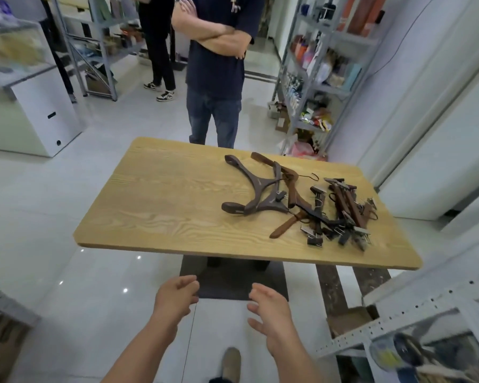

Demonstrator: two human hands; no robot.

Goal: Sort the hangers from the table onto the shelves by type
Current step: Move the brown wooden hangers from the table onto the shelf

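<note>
- While heaped on the tabletop's (163,203) right half: broad wooden coat hangers (256,193), touching tangled clip hangers (343,214).
- Handling, judged: stiff, light; hooks and clips likely snag; lift coat hangers by the neck.
- Empty, fingers apart, short of the tabletop: left grip (177,293), right grip (268,309).

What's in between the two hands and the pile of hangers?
In the head view, only floor and bare table lie between the left hand, the right hand and the hangers.
</note>
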